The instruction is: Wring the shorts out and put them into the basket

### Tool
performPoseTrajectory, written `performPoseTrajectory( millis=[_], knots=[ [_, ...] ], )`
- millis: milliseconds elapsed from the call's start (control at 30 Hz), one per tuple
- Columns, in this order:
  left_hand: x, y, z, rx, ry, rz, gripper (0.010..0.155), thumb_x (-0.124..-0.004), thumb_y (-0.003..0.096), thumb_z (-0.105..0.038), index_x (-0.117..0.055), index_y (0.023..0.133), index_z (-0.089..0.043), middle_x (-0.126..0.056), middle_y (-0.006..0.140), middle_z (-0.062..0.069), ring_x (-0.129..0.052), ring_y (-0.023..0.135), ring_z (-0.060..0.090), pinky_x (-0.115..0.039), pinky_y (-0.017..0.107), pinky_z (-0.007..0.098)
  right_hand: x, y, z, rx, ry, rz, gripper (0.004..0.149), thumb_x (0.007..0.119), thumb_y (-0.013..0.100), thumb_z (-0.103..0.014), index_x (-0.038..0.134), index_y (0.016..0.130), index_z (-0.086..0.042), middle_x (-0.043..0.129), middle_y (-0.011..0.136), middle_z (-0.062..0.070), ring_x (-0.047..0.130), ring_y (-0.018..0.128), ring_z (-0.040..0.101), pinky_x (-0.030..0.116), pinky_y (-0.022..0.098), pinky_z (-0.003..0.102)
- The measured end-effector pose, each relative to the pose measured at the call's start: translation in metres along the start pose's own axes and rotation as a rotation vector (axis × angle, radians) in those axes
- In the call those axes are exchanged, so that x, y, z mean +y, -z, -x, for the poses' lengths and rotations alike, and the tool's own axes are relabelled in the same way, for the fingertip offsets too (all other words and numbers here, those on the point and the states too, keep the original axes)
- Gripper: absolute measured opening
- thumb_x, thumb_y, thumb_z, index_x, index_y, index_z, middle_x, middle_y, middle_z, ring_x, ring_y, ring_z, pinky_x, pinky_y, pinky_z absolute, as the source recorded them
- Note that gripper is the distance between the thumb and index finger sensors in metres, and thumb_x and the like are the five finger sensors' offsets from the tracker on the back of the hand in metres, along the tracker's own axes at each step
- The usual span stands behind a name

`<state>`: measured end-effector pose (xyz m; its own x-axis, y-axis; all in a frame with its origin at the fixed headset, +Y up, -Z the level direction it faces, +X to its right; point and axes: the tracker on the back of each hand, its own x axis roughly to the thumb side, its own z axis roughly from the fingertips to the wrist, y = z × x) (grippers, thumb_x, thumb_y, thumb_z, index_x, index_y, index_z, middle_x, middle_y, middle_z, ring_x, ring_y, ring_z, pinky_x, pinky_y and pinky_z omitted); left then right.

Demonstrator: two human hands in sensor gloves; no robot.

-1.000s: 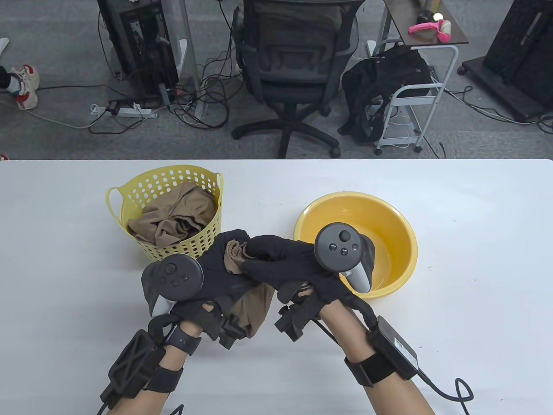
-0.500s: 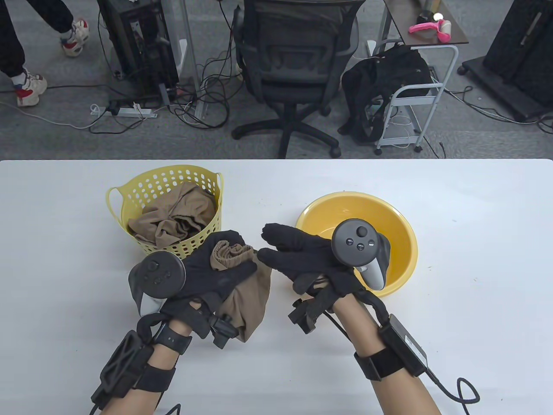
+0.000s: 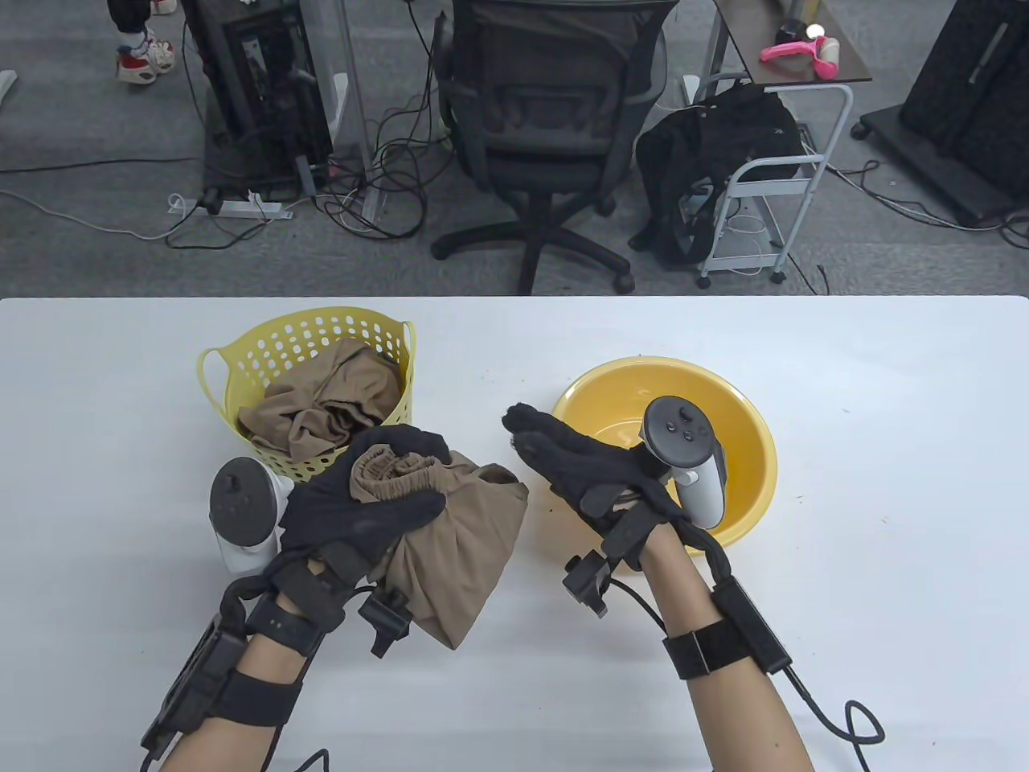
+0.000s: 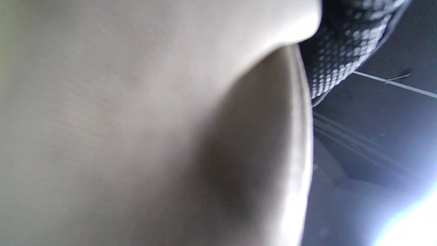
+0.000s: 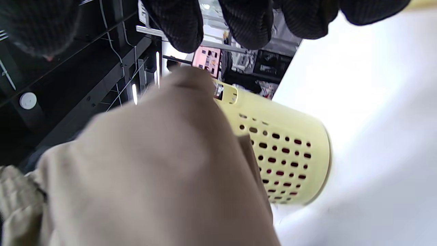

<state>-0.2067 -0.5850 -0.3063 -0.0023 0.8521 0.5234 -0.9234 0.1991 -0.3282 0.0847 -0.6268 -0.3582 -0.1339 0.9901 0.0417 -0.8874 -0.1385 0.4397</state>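
Left hand (image 3: 362, 511) grasps the bunched shorts (image 3: 458, 547) beside the basket (image 3: 233, 378), ready to drop them; right hand (image 3: 587, 474) hangs released

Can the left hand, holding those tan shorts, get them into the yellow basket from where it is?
Probably yes. The left hand grips the shorts right beside the basket, whose top is open. The clothes already inside leave room, and nothing stands between them.

Left wrist view is basically all blurry tan shorts (image 4: 136, 136); basket (image 3: 321, 338) front hides behind the left hand (image 3: 354, 515).
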Motion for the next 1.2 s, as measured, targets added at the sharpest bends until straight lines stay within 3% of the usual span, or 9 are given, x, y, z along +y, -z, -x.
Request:
performPoseTrajectory(
  millis=[233,533,667,867,1200],
  knots=[
    [-0.002,0.007,0.002,-0.091,-0.162,0.056,0.062,-0.101,0.0467,-0.047,-0.067,0.095,-0.028,-0.083,0.099,0.013,-0.1,0.085,0.04,-0.076,0.062,0.067,0.021,0.006,0.021,0.049,0.147,-0.17,0.1,0.067,0.046,-0.083,0.04,0.116,-0.017,0.039,0.113,0.035,0.046,0.092,0.074,0.056,0.058,0.081],
    [-0.012,0.012,0.009,-0.121,-0.264,0.102,0.062,-0.101,0.0463,-0.046,-0.067,0.095,-0.028,-0.082,0.101,0.013,-0.098,0.088,0.041,-0.073,0.065,0.067,0.062,0.005,0.034,0.018,0.448,-0.525,0.118,0.069,0.044,-0.088,0.007,0.112,-0.015,0.016,0.112,0.038,0.036,0.089,0.081,0.061,0.054,0.085],
    [-0.014,0.013,0.011,-0.119,-0.272,0.116,0.062,-0.101,0.0465,-0.046,-0.067,0.095,-0.028,-0.081,0.102,0.013,-0.097,0.089,0.041,-0.072,0.066,0.066,0.072,0.003,0.035,-0.019,0.525,-0.604,0.123,0.075,0.042,-0.087,0.0,0.109,-0.016,0.012,0.11,0.039,0.042,0.089,0.081,0.071,0.055,0.078],
    [-0.016,0.012,0.012,-0.118,-0.25,0.141,0.062,-0.101,0.0463,-0.046,-0.067,0.095,-0.028,-0.08,0.103,0.013,-0.096,0.09,0.042,-0.071,0.066,0.066,0.076,0.0,0.031,-0.02,0.469,-0.699,0.129,0.085,0.041,-0.081,-0.002,0.107,-0.013,0.02,0.111,0.039,0.062,0.088,0.072,0.081,0.055,0.061],
    [-0.017,0.012,0.015,-0.097,-0.199,0.153,0.062,-0.1,0.0469,-0.047,-0.067,0.096,-0.029,-0.077,0.105,0.014,-0.092,0.092,0.043,-0.067,0.068,0.066,0.076,-0.004,0.025,-0.005,0.352,-0.702,0.123,0.095,0.039,-0.069,0.019,0.111,-0.004,0.048,0.107,0.033,0.088,0.076,0.048,0.086,0.05,0.042]
  ],
)
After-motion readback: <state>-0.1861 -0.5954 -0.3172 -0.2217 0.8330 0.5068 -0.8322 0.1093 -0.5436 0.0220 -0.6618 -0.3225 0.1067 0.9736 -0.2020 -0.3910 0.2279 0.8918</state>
